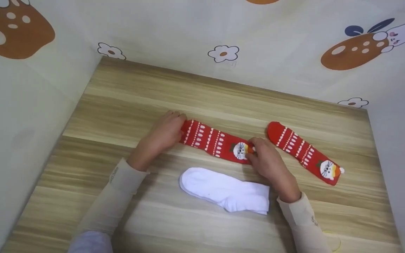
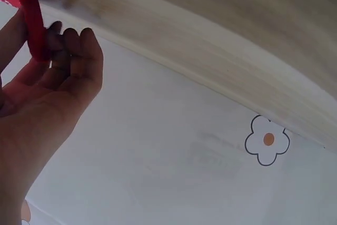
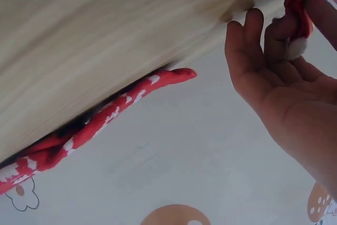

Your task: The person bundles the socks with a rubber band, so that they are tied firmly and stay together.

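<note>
Red patterned fabric runs between two bare hands: a red sock [image 1: 213, 140] with white motifs and a whiskered cat face near its cuff, extended left to right around the middle of a wood-grain tabletop [image 1: 135, 95]. The left hand [image 1: 167, 130] pinches the toe end between thumb and fingers. The right hand [image 1: 267, 158] pinches the cuff end, where a white pompom [image 3: 297, 48] shows between the fingers in the right wrist view.

Beyond the sock, a broad band of wood runs to the back edge, which meets a wall covering [image 1: 174, 35] printed with flowers. Another wide stretch lies between the left hand and the left table edge.

Room is tighter to the right: a matching red sock [image 1: 297, 149] lies slantwise just beside the right hand, its toe toward the back and its cuff toward the right edge, with a strip of wood between cuff and edge. Nearer the person, a layered white sock [image 1: 223, 189] lies between the forearms, a narrow gap below the red one, its cuff close to the right wrist. A thin yellow loop [image 1: 340, 239] sits by the right sleeve [image 1: 301, 214].
</note>
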A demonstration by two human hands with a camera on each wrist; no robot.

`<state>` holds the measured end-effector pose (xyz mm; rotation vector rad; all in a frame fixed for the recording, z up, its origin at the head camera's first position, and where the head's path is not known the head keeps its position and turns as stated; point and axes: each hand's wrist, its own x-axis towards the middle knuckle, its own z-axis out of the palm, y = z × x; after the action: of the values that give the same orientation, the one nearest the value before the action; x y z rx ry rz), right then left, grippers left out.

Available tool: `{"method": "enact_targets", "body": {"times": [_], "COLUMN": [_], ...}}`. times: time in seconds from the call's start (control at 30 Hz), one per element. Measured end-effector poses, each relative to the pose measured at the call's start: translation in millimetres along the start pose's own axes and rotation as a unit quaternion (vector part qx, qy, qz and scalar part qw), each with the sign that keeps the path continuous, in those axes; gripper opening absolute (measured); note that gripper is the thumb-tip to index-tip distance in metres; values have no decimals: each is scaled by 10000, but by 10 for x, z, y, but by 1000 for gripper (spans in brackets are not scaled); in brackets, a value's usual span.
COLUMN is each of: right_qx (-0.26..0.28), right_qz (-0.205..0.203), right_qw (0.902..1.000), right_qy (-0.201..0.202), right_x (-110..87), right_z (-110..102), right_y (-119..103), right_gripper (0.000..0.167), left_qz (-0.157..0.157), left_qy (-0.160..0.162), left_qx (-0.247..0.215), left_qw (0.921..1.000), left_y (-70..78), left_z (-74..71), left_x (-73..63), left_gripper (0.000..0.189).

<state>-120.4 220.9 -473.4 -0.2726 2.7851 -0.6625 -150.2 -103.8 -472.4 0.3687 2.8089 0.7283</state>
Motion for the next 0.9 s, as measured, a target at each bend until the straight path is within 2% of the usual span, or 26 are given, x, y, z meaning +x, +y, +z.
{"method": "enact_targets", "body": {"times": [0.2, 0.37, 0.47, 0.67, 0.9], "right_qx": [-61, 63, 233, 475, 766], "right_qz": [-11, 315, 380, 196, 234], "right_qw": [9999, 9995, 9990, 9980, 9949], "right_qy": [139, -34, -19, 369, 613], "right_x": [-88, -251, -355, -487, -570], "right_z": [-165, -416, -540, -673, -728], "right_y": [48, 50, 41, 34, 54], "right_gripper": [31, 41, 45, 41, 44], "left_qz": [98, 219, 266, 294, 379], "left_qy": [-26, -89, -177, -327, -317], "left_qx": [-875, -1412, -1714, -2173, -2677], "left_qw": [9961, 9897, 9847, 9751, 9622], "left_y": [57, 118, 160, 237, 274], "left_z": [-42, -109, -154, -233, -290], "left_x": [-7, -38, -66, -127, -192], "left_gripper": [27, 17, 14, 18, 25]}}
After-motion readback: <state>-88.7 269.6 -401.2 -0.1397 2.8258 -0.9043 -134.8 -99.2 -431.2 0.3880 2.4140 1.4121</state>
